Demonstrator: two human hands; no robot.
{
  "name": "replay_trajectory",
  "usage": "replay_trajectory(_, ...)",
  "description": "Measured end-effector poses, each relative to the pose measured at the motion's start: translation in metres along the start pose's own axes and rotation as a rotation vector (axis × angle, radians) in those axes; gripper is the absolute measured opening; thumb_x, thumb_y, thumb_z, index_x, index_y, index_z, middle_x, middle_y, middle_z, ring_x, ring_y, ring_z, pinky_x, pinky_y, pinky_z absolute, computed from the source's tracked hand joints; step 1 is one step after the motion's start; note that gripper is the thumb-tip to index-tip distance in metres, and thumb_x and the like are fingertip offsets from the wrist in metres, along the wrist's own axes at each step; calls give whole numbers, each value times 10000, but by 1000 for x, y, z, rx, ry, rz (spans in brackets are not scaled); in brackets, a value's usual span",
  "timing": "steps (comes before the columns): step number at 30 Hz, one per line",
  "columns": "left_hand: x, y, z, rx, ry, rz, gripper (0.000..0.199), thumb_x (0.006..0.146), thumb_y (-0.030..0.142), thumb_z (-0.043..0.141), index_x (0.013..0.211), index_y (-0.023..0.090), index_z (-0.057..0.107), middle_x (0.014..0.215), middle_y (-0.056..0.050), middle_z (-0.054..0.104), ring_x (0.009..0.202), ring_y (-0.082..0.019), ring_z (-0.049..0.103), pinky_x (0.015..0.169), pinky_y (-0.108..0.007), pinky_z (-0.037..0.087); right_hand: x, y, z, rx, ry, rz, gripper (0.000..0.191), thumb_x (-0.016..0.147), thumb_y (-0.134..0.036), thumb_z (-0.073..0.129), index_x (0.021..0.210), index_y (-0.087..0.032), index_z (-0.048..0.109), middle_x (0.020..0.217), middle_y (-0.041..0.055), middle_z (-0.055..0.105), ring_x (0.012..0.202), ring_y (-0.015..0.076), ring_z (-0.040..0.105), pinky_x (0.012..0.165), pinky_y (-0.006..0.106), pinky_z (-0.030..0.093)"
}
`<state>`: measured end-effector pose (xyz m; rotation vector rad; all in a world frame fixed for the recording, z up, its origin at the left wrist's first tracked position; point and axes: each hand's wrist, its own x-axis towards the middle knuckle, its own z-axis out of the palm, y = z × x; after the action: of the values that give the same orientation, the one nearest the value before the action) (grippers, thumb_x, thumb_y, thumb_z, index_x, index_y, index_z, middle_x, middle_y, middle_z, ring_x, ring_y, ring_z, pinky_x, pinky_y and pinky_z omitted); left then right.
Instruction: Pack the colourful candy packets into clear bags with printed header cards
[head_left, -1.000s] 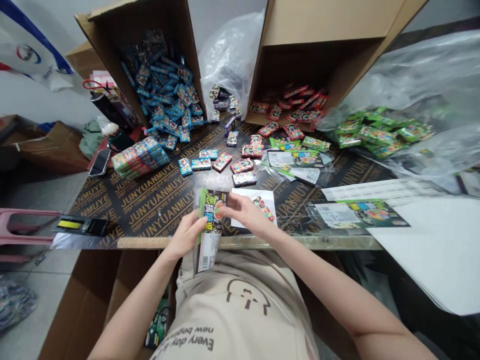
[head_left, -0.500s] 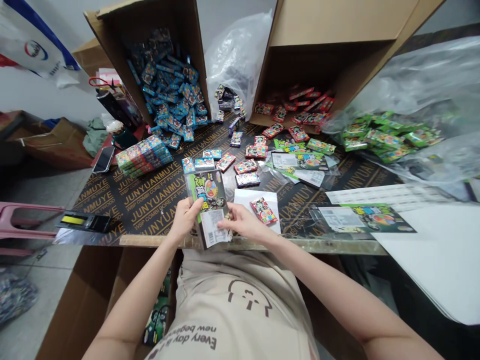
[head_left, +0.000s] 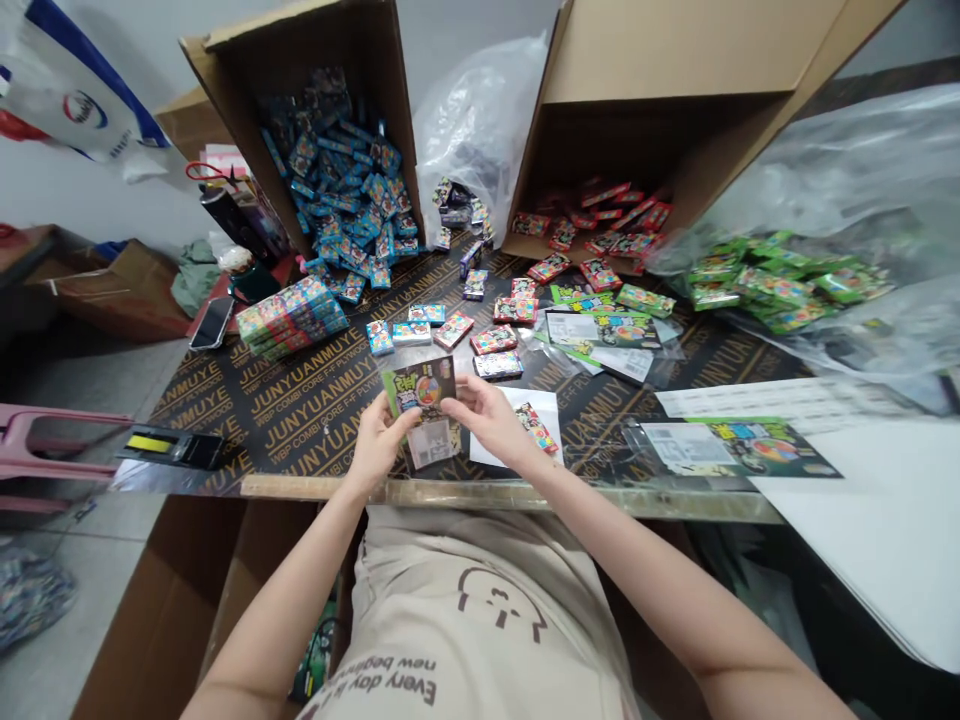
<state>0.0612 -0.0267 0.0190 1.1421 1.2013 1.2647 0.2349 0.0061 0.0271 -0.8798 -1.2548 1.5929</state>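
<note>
A printed plastic pouch (head_left: 429, 392), black and green with a white label panel low down, is held between both hands over the table's front edge. My left hand (head_left: 380, 440) pinches its left side, thumb on the face. On the right side, my right hand (head_left: 486, 412) grips the pouch, thumb in front and fingers behind. Beneath and beside the right hand lies a white sheet (head_left: 495, 455) with a red candy box (head_left: 538, 428) on it. Several small red, blue and purple boxes (head_left: 493, 339) lie just beyond the pouch.
Open cartons with blue boxes (head_left: 352, 200) and red boxes (head_left: 630, 215) stand at the back. Green boxes (head_left: 784, 275) spill from a clear bag at right. A stacked bundle (head_left: 292, 315), phone (head_left: 212, 323) and tape dispenser (head_left: 171, 445) sit left. More pouches (head_left: 739, 447) lie right.
The pouch has tipped, its top now lower and nearer me, its face foreshortened. My right hand has slid up along its side, and my left hand has shifted slightly right.
</note>
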Motion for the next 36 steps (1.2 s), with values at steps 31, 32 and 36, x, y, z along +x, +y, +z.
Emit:
replay_trajectory(31, -19, 81, -13, 508, -74, 410, 86, 730, 241, 760, 789, 179, 756, 775, -52, 741, 705, -155, 686, 658, -246, 552, -29, -41, 9, -566, 80, -653, 94, 843, -225, 658, 878, -216, 744, 858, 40, 760, 753, 161, 713, 728, 282, 579)
replay_trajectory(32, -17, 81, -13, 492, -80, 372, 98, 735, 250, 758, 796, 175, 753, 767, -49, 733, 695, -147, 677, 632, -233, 545, -28, -44, 11, -569, 88, -626, 81, 839, -224, 662, 853, -212, 741, 824, 31, 757, 713, 151, 705, 699, 268, 574)
replay_trajectory(36, -14, 81, -12, 513, -104, 405, 43, 755, 213, 738, 778, 177, 743, 752, -37, 715, 690, -130, 657, 621, -219, 526, -27, -50, 17, -600, 92, -578, 79, 832, -194, 658, 786, -191, 722, 733, 16, 736, 620, 128, 669, 610, 240, 544)
